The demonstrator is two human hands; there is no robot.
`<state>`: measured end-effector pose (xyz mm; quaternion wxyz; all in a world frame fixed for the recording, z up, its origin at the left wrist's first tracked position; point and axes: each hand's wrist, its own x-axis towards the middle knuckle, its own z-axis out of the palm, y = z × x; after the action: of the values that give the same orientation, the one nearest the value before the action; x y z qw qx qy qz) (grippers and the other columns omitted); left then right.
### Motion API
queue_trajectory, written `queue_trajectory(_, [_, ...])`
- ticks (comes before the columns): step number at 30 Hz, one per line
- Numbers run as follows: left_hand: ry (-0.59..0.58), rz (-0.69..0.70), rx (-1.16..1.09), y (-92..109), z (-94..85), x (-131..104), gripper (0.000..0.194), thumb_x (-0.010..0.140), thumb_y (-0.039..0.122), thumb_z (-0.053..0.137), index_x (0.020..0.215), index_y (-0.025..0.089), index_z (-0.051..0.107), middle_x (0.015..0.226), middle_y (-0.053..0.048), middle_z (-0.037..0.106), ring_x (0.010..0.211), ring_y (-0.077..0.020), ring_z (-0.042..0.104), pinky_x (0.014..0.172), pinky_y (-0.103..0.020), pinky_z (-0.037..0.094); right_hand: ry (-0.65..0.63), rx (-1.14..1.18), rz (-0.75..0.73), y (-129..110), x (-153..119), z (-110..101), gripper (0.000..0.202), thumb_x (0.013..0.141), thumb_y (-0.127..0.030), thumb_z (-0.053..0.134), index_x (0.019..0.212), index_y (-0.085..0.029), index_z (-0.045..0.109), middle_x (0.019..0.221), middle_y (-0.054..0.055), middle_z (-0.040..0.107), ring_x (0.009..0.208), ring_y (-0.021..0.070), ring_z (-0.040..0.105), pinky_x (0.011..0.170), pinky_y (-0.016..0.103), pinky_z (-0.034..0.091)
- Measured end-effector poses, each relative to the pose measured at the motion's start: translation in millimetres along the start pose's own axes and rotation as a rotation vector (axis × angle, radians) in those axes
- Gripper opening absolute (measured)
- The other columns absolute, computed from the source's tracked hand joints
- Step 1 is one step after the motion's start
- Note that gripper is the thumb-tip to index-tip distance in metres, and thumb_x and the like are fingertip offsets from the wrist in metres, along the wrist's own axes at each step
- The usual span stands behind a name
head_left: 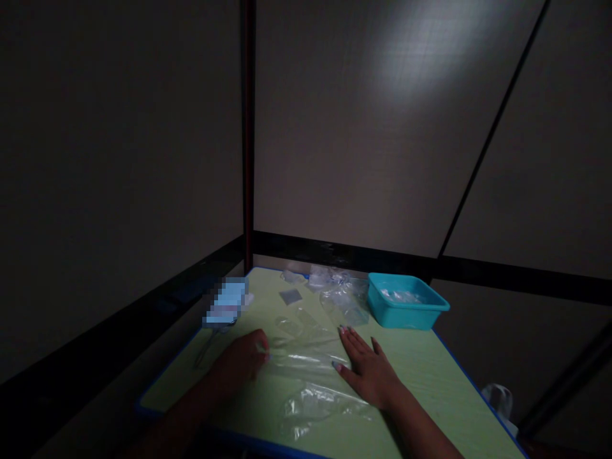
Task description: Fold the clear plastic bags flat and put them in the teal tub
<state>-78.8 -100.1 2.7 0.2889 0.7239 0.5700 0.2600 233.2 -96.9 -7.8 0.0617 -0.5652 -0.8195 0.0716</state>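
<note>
A thin clear plastic glove (306,360), with finger-like lobes at its far side, lies stretched across the table in front of me. At its left edge, my left hand (241,360) is closed, pinching the plastic between thumb and fingers. My right hand (366,366) lies flat with fingers spread, its fingertips resting on the glove's right part. Nearer to me is another crumpled piece of clear plastic (310,408), whose exact shape is hard to make out. Beyond the hands sits a loose heap of clear plastic (342,296).
A turquoise basin (406,315) holding clear plastic stands at the right back of the green, blue-edged table (430,382). A small grey square (291,296) lies near the heap. At the left edge a blurred-out phone-like screen (227,303) stands propped. Walls close in behind and left.
</note>
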Motion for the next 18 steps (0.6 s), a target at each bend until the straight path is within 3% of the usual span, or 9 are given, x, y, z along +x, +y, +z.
queue_trajectory(3, [0.115, -0.034, 0.322, 10.5, -0.2, -9.9, 0.020, 0.078, 0.025, 0.046, 0.096, 0.021, 0.052, 0.084, -0.002, 0.064, 0.081, -0.0201, 0.060, 0.070, -0.030, 0.042, 0.012, -0.003, -0.008, 1.1, 0.5, 2.0, 0.073, 0.084, -0.065, 0.024, 0.142, -0.026, 0.004, 0.148, 0.003, 0.011, 0.135, 0.0241, 0.010, 0.106, 0.054, 0.005])
queue_trajectory(6, [0.205, 0.070, 0.482, 37.8, 14.9, -21.3, 0.031, 0.081, 0.026, 0.045, 0.111, 0.020, 0.052, 0.114, -0.009, 0.057, 0.109, -0.0242, 0.050, 0.093, -0.038, 0.034, 0.017, -0.002, -0.013, 2.2, 0.9, 3.3, 0.072, 0.084, -0.065, 0.023, 0.142, -0.026, 0.004, 0.148, 0.002, 0.011, 0.136, 0.0237, 0.010, 0.106, 0.055, 0.005])
queue_trajectory(9, [0.054, 0.266, 0.416, 73.1, 41.4, -30.1, 0.047, 0.080, 0.040, 0.052, 0.125, 0.025, 0.047, 0.135, -0.006, 0.043, 0.125, -0.0271, 0.035, 0.104, -0.041, 0.024, 0.017, -0.009, -0.011, 2.2, 1.0, 3.4, 0.072, 0.084, -0.065, 0.023, 0.142, -0.026, 0.005, 0.147, 0.001, 0.011, 0.136, 0.0231, 0.009, 0.106, 0.055, 0.006])
queue_trajectory(12, [-0.125, 0.377, 0.321, 95.1, 67.2, -26.7, 0.065, 0.082, 0.055, 0.044, 0.139, 0.026, 0.027, 0.148, -0.004, 0.022, 0.134, -0.0268, 0.019, 0.109, -0.045, 0.015, 0.007, -0.028, -0.003, 1.2, 0.7, 2.5, 0.072, 0.084, -0.064, 0.024, 0.142, -0.025, 0.007, 0.148, 0.001, 0.010, 0.136, 0.0233, 0.008, 0.106, 0.054, 0.006])
queue_trajectory(15, [-0.183, 0.334, 0.322, 92.3, 81.7, -12.4, 0.070, 0.084, 0.059, 0.034, 0.141, 0.020, 0.022, 0.148, -0.008, 0.016, 0.136, -0.0274, 0.012, 0.109, -0.049, 0.014, 0.002, -0.046, -0.003, -0.2, -0.1, 1.4, 0.071, 0.085, -0.064, 0.023, 0.142, -0.025, 0.007, 0.147, 0.001, 0.010, 0.136, 0.0231, 0.008, 0.106, 0.054, 0.007])
queue_trajectory(18, [-0.158, 0.309, 0.369, 70.3, 81.6, 0.3, 0.071, 0.084, 0.062, 0.031, 0.141, 0.020, 0.022, 0.148, -0.008, 0.016, 0.136, -0.0274, 0.010, 0.108, -0.050, 0.011, 0.002, -0.044, -0.011, -0.4, -0.8, 0.7, 0.071, 0.085, -0.064, 0.021, 0.142, -0.025, 0.006, 0.147, 0.000, 0.010, 0.136, 0.0231, 0.008, 0.107, 0.054, 0.009])
